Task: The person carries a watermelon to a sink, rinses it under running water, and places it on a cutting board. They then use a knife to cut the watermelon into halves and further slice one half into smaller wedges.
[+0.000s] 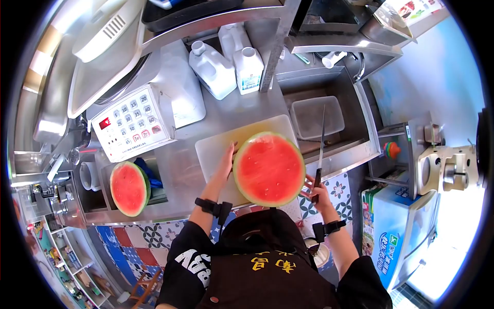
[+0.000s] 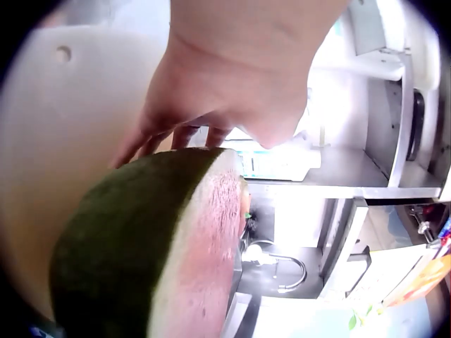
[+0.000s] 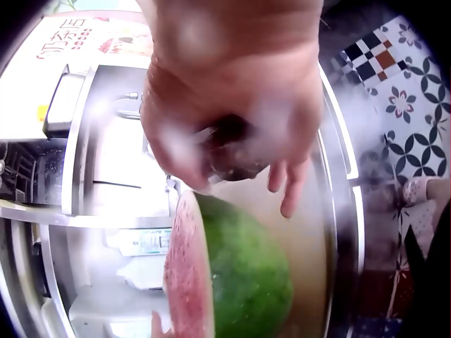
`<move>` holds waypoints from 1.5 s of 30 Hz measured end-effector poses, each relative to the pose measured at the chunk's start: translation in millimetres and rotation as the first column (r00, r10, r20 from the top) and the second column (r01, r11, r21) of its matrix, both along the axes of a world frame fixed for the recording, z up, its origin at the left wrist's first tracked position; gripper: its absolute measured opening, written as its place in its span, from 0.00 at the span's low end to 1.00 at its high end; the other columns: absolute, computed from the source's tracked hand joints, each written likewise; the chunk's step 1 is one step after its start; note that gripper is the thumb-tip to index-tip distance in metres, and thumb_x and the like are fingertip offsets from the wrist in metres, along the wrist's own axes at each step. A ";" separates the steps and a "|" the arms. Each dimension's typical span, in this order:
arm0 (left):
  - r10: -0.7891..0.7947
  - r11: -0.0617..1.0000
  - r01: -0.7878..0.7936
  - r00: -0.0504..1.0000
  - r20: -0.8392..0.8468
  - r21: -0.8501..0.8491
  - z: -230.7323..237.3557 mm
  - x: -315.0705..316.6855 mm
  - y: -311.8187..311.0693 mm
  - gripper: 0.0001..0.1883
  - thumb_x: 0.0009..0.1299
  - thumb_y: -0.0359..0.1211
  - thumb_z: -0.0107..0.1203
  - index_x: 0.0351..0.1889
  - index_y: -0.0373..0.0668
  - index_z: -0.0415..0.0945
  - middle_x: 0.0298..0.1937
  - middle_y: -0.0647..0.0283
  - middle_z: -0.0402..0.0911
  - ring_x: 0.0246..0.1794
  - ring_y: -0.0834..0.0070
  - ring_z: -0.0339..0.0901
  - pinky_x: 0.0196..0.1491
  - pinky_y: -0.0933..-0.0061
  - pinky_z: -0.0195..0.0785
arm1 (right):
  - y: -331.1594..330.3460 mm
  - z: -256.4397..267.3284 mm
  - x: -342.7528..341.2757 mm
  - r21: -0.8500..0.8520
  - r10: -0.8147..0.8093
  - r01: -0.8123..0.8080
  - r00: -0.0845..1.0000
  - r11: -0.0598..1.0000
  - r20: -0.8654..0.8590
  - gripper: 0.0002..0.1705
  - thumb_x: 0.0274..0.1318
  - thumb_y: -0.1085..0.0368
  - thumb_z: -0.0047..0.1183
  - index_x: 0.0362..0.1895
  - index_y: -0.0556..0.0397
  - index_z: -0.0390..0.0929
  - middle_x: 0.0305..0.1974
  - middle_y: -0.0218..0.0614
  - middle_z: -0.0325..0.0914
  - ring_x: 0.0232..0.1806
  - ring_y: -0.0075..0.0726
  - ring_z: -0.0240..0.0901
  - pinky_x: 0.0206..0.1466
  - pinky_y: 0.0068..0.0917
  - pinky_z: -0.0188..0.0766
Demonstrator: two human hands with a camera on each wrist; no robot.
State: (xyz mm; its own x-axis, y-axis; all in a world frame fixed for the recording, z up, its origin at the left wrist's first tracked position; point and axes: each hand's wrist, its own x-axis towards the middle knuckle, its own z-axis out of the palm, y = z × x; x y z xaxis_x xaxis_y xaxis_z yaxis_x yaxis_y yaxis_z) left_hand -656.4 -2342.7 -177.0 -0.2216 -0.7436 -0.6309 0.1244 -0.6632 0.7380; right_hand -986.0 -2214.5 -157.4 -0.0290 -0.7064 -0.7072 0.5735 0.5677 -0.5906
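A watermelon half [image 1: 269, 169] lies cut face up on a pale cutting board [image 1: 208, 154] in the head view. My left hand [image 1: 224, 165] touches its left side, fingers spread against the dark green rind [image 2: 116, 232] in the left wrist view. At the melon's right side, my right hand [image 1: 320, 196] grips the dark handle of a long knife [image 1: 321, 149], whose blade points away from me. Some fingers of that hand extend toward the green rind [image 3: 243, 267]; the right wrist view shows the dark handle [image 3: 236, 148] in the palm.
Another watermelon half [image 1: 128, 189] sits at the left beside a blue cloth [image 1: 148, 172]. Behind the board stand white jugs [image 1: 212, 69] and a white keypad machine [image 1: 133, 122]. A sink [image 1: 355, 131] at the right holds a clear plastic container [image 1: 317, 118].
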 end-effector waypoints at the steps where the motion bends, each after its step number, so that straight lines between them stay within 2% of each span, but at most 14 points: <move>1: 0.004 1.000 -0.005 0.999 -0.036 -0.018 -7.2 -1.1 -6.3 0.37 0.72 0.59 0.35 0.71 0.45 0.49 0.66 0.61 0.63 0.63 0.73 0.65 0.61 0.68 0.60 | 4.9 -3.0 5.6 -0.069 0.000 0.004 0.998 0.998 0.059 0.11 0.26 0.77 0.41 0.24 0.56 0.67 0.63 0.38 0.63 0.61 0.47 0.62 0.49 0.46 0.73; 4: -0.083 0.996 0.086 0.991 -0.108 0.019 -14.1 -3.5 -12.8 0.37 0.72 0.59 0.36 0.71 0.45 0.50 0.67 0.62 0.62 0.65 0.73 0.62 0.62 0.68 0.59 | 3.6 -0.4 19.8 -0.139 0.026 -0.006 0.990 0.990 0.140 0.09 0.26 0.78 0.41 0.20 0.55 0.63 0.64 0.41 0.60 0.61 0.45 0.63 0.55 0.48 0.68; 7: -0.055 0.998 0.049 0.988 0.145 0.043 11.3 -9.5 -5.7 0.41 0.70 0.62 0.37 0.72 0.43 0.49 0.74 0.59 0.48 0.74 0.68 0.43 0.71 0.67 0.36 | -13.3 14.8 19.7 -0.129 0.087 -0.074 0.992 0.989 0.096 0.10 0.25 0.78 0.42 0.20 0.54 0.63 0.42 0.35 0.69 0.44 0.37 0.67 0.47 0.35 0.66; 9: 0.003 0.997 -0.005 1.000 0.025 0.079 -18.4 1.0 3.0 0.42 0.70 0.62 0.37 0.72 0.43 0.46 0.75 0.60 0.43 0.75 0.69 0.37 0.72 0.67 0.31 | -28.9 26.0 21.5 -0.126 0.143 -0.137 0.989 0.983 0.042 0.10 0.26 0.77 0.45 0.21 0.52 0.63 0.25 0.28 0.62 0.32 0.31 0.62 0.37 0.25 0.60; 10: 0.045 0.995 -0.042 0.998 -0.035 0.092 -22.0 6.2 3.2 0.43 0.70 0.62 0.37 0.72 0.42 0.45 0.76 0.60 0.41 0.76 0.70 0.34 0.72 0.67 0.28 | -41.0 22.9 20.0 -0.144 0.194 -0.187 0.980 0.972 0.035 0.10 0.26 0.77 0.45 0.21 0.52 0.63 0.26 0.29 0.62 0.31 0.30 0.62 0.36 0.24 0.59; 16: 0.320 0.947 -0.316 0.935 -0.154 0.052 10.4 42.1 24.1 0.36 0.73 0.58 0.36 0.69 0.40 0.55 0.69 0.61 0.59 0.69 0.73 0.56 0.67 0.70 0.50 | -105.3 7.4 49.9 -0.263 0.495 -0.483 0.869 0.835 -0.022 0.11 0.29 0.75 0.50 0.23 0.52 0.64 0.25 0.28 0.60 0.29 0.28 0.59 0.32 0.23 0.54; 22: 0.460 0.888 -0.458 0.884 -0.082 0.041 0.4 66.0 35.7 0.32 0.75 0.55 0.35 0.66 0.39 0.60 0.65 0.62 0.65 0.64 0.74 0.62 0.64 0.72 0.56 | -99.9 19.5 60.7 -0.187 0.372 -0.358 0.927 0.915 0.045 0.27 0.38 0.84 0.50 0.50 0.66 0.71 0.32 0.34 0.73 0.52 0.41 0.74 0.49 0.32 0.72; 23: 0.433 0.900 -0.433 0.901 -0.027 -0.037 -14.5 69.6 38.2 0.31 0.75 0.54 0.35 0.66 0.39 0.60 0.64 0.62 0.65 0.64 0.74 0.62 0.64 0.72 0.56 | -94.8 27.0 43.2 -0.157 0.495 -0.493 0.868 0.856 -0.025 0.35 0.42 0.85 0.51 0.61 0.68 0.62 0.41 0.37 0.75 0.60 0.45 0.68 0.55 0.34 0.71; 26: 0.423 0.902 -0.415 0.904 0.055 -0.118 -33.3 68.2 44.0 0.30 0.76 0.51 0.34 0.66 0.39 0.60 0.65 0.61 0.64 0.65 0.74 0.61 0.64 0.72 0.55 | -61.1 32.0 1.6 -0.014 0.483 -0.567 0.714 0.824 -0.508 0.30 0.46 0.77 0.60 0.57 0.60 0.67 0.41 0.35 0.75 0.41 0.31 0.75 0.43 0.24 0.73; 28: 0.496 0.868 -0.496 0.868 -0.003 0.008 30.9 49.0 33.8 0.29 0.77 0.50 0.33 0.66 0.39 0.59 0.66 0.60 0.63 0.65 0.73 0.60 0.65 0.72 0.54 | -47.0 59.5 -8.0 0.066 0.440 -0.506 0.670 0.860 -0.597 0.27 0.47 0.74 0.62 0.53 0.55 0.70 0.35 0.32 0.75 0.31 0.23 0.72 0.33 0.19 0.71; 33: 0.634 0.762 -0.645 0.762 -0.135 -0.059 -16.6 40.1 82.1 0.30 0.75 0.54 0.34 0.66 0.42 0.57 0.62 0.62 0.64 0.62 0.73 0.63 0.61 0.70 0.59 | -21.8 65.6 -25.4 0.049 0.409 -0.527 0.594 0.849 -0.692 0.15 0.58 0.67 0.54 0.48 0.55 0.69 0.27 0.26 0.70 0.23 0.14 0.65 0.23 0.13 0.60; 37: 0.669 0.741 -0.666 0.744 0.000 0.090 11.1 31.2 110.8 0.30 0.74 0.56 0.34 0.66 0.49 0.55 0.61 0.63 0.65 0.62 0.72 0.63 0.59 0.65 0.61 | -24.5 54.5 -17.3 -0.108 0.072 -0.779 0.193 0.617 -0.979 0.15 0.58 0.71 0.50 0.49 0.56 0.63 0.31 0.29 0.71 0.25 0.21 0.69 0.26 0.20 0.65; 40: 0.602 0.792 -0.606 0.795 0.068 0.067 -5.0 55.8 110.0 0.31 0.74 0.57 0.34 0.68 0.50 0.54 0.62 0.61 0.65 0.62 0.68 0.64 0.58 0.61 0.62 | -30.6 55.4 -6.7 0.040 0.382 -0.635 0.412 0.772 -0.827 0.13 0.55 0.69 0.53 0.44 0.57 0.67 0.33 0.40 0.72 0.26 0.36 0.72 0.31 0.28 0.68; 45: 0.556 0.831 -0.552 0.826 -0.092 0.071 -22.8 89.0 70.7 0.34 0.73 0.58 0.33 0.71 0.50 0.50 0.61 0.58 0.69 0.58 0.70 0.69 0.56 0.68 0.64 | -42.7 121.0 35.6 0.348 0.478 -0.676 0.007 0.650 -0.879 0.13 0.58 0.57 0.52 0.39 0.53 0.69 0.17 0.39 0.74 0.21 0.48 0.76 0.27 0.38 0.70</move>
State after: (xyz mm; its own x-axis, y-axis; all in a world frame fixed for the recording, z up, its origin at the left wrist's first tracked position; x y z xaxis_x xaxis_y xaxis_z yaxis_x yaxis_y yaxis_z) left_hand -567.4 -2272.0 -199.7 0.1538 -0.7363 -0.6589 0.5544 -0.4877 0.6744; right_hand -950.4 -2257.2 -36.4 -0.0444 -0.8910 -0.4518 -0.8149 0.2939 -0.4996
